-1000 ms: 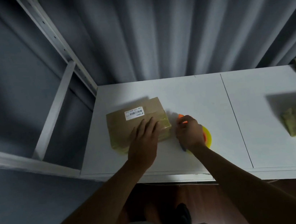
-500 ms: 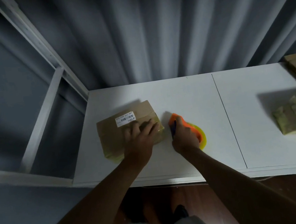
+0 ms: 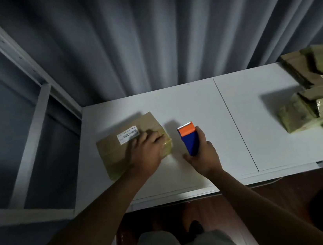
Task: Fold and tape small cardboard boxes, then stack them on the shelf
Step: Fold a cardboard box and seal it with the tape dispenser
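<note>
A closed brown cardboard box with a white barcode label lies on the left part of the white table. My left hand rests on the box's right end, fingers bent over its top. My right hand grips a blue and orange tape dispenser, which stands tilted just right of the box with its toothed orange end pointing away from me. A small gap separates the dispenser from the box.
A heap of flattened, taped cardboard boxes fills the table's right end. A grey metal shelf frame stands to the left of the table. Grey curtains hang behind. My legs show below the table's front edge.
My right hand has tipped the tape dispenser up off the table, so its blue body and orange blade now show. My left hand stayed on the box, fingers curling more.
</note>
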